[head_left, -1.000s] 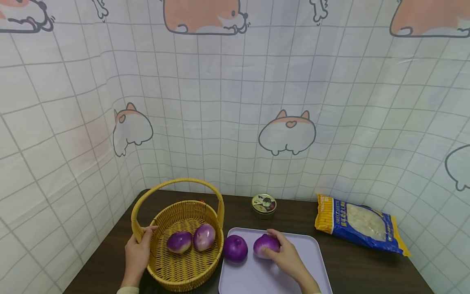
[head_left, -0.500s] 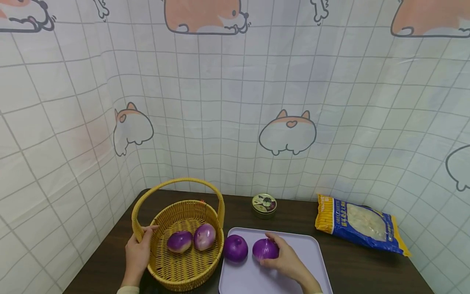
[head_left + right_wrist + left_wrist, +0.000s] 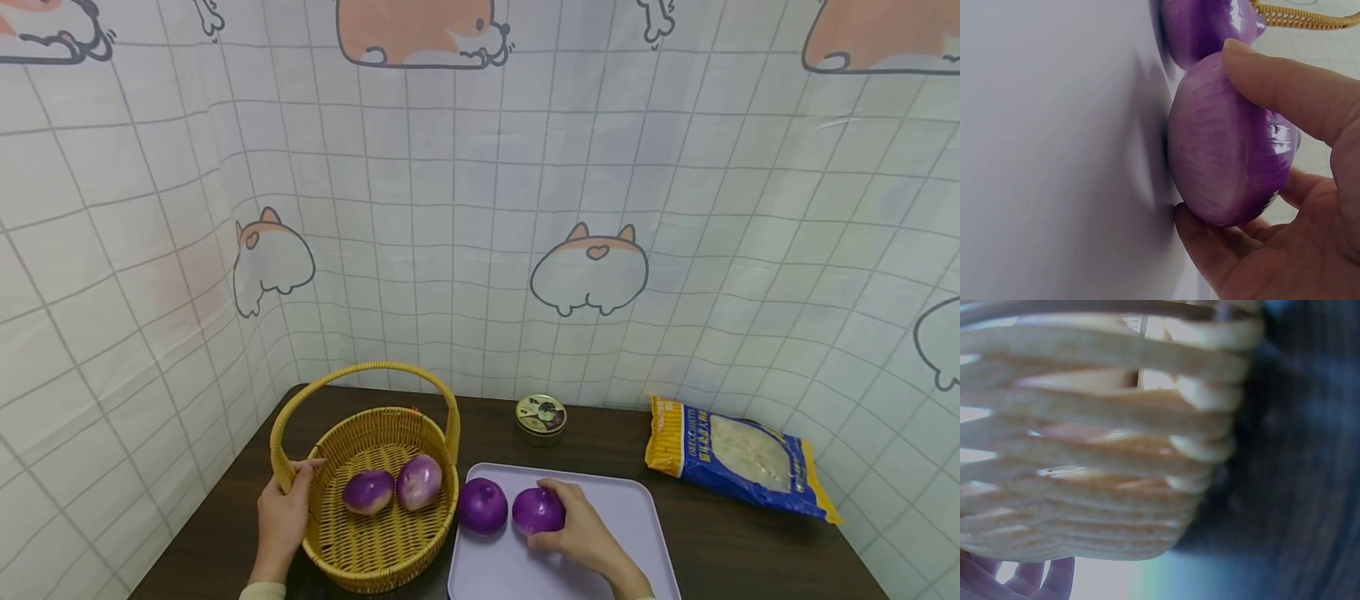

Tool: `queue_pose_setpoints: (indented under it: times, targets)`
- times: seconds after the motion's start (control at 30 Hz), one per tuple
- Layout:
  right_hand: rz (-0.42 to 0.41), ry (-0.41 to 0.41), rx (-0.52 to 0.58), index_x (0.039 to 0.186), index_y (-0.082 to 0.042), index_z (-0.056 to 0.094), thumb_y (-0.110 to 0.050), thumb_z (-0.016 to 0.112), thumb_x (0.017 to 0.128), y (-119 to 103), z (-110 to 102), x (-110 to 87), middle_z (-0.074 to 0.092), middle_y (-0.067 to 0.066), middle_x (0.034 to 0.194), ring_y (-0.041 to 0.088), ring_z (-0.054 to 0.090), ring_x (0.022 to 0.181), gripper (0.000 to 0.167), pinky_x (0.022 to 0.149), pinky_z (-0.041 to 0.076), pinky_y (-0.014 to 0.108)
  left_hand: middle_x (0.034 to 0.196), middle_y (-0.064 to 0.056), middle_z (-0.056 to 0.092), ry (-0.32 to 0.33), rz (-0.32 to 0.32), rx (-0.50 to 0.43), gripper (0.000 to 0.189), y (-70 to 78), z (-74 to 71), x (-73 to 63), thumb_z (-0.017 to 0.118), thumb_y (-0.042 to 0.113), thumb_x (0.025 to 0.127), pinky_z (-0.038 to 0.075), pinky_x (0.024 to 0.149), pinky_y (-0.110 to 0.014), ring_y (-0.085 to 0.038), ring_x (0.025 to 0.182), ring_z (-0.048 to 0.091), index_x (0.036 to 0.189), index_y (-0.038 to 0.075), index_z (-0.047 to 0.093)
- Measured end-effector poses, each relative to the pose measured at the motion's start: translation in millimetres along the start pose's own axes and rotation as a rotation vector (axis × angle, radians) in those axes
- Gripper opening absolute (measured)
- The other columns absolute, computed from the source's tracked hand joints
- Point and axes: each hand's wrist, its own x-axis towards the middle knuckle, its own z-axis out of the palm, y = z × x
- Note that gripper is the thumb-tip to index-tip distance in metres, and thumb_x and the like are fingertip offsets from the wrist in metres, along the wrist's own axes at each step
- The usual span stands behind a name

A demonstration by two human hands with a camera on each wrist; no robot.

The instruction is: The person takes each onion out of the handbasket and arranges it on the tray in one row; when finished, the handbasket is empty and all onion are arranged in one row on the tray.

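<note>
My left hand (image 3: 285,508) holds the yellow wicker basket (image 3: 322,567) at its left side, where the tall handle meets the rim. Its wrist view shows the basket's woven wall (image 3: 1085,412) up close, with fingertips at the lower left. Two purple-and-white onions, one (image 3: 369,492) left of the other (image 3: 418,482), lie inside. On the lilac tray (image 3: 630,517), my right hand (image 3: 588,533) grips a purple onion (image 3: 538,511), thumb on one side and fingers on the other; it sits close over the tray surface in the right wrist view. Another purple onion (image 3: 482,507) stands just left of it.
Behind the tray is a small round tin (image 3: 540,419) with a printed lid. A blue and yellow bag of pasta (image 3: 742,458) lies at the right of the dark wooden table (image 3: 600,425). A grid-patterned curtain (image 3: 450,250) with cartoon dogs surrounds the table's back and sides.
My right hand has shifted slightly left with its onion, and the onion has turned so less of its pale side shows. My left hand and the basket have stayed in place.
</note>
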Motion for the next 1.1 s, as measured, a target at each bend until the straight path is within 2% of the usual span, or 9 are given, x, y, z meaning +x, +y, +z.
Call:
queue_pose_setpoints:
  times: [0.3, 0.83, 1.1]
  targets:
    - [-0.012, 0.003, 0.024, 0.132, -0.006, 0.055, -0.019, 0.092, 0.061, -2.8, -0.7, -0.5, 0.054, 0.021, 0.128, 0.042, 0.052, 0.118, 0.081, 0.097, 0.040, 0.060, 0.123, -0.014, 0.064, -0.001, -0.003, 0.011, 0.039, 0.9, -0.1, 0.1, 0.049, 0.041, 0.102, 0.037, 0.097, -0.043, -0.027, 0.122, 0.052, 0.111, 0.008, 0.067]
    - [-0.007, -0.028, 0.049, 0.136, -0.004, 0.051, -0.019, 0.090, 0.065, -1.6, 0.8, 0.0, 0.051, 0.026, 0.134, 0.045, 0.051, 0.119, 0.083, 0.096, 0.042, 0.060, 0.126, -0.018, 0.061, -0.016, -0.009, 0.002, 0.043, -0.5, -1.3, -0.9, 0.046, 0.044, 0.102, 0.037, 0.100, -0.053, -0.034, 0.124, 0.050, 0.113, 0.007, 0.065]
    - [-0.002, -0.052, 0.067, 0.140, -0.003, 0.048, -0.017, 0.090, 0.066, -1.7, 0.6, -0.5, 0.049, 0.027, 0.137, 0.046, 0.050, 0.120, 0.086, 0.097, 0.042, 0.060, 0.125, -0.016, 0.063, -0.013, -0.004, 0.004, 0.042, -1.5, -1.0, 0.4, 0.047, 0.044, 0.102, 0.038, 0.099, -0.049, -0.031, 0.122, 0.051, 0.113, 0.008, 0.066]
